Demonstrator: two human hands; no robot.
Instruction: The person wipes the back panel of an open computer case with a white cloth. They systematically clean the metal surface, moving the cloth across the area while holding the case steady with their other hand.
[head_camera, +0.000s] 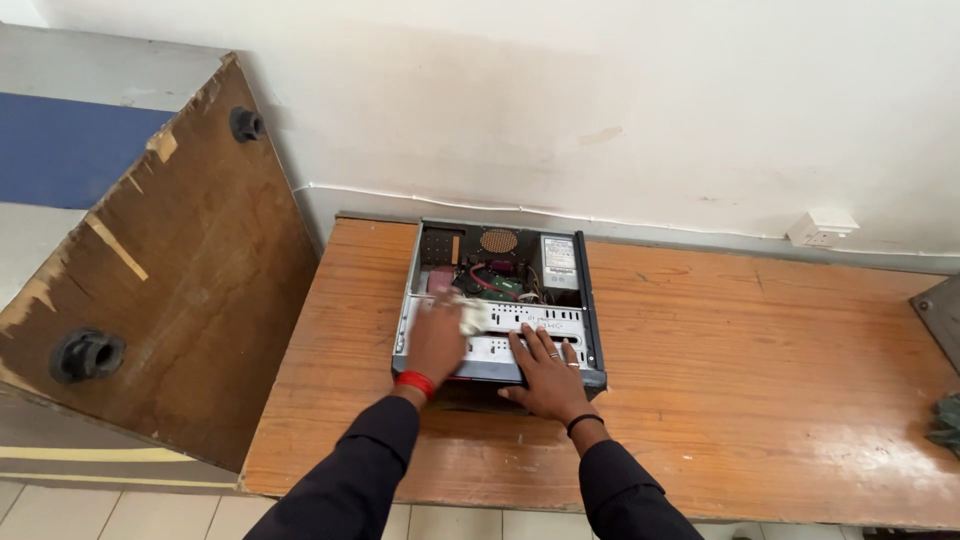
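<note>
Bare wooden table right of open computer case; wall close behind.

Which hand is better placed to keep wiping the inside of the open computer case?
The left hand: it holds the white cloth over the open computer case. The right hand lies flat on the front edge, bracing.

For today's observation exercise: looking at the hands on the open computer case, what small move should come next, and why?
Probably a short sideways stroke of the white cloth along the pale metal drive bracket. The left hand presses the cloth onto the bracket's left end, while the right hand lies flat on the front of the computer case, steadying it on the wooden table. The bracket to the right looks unwiped.
</note>
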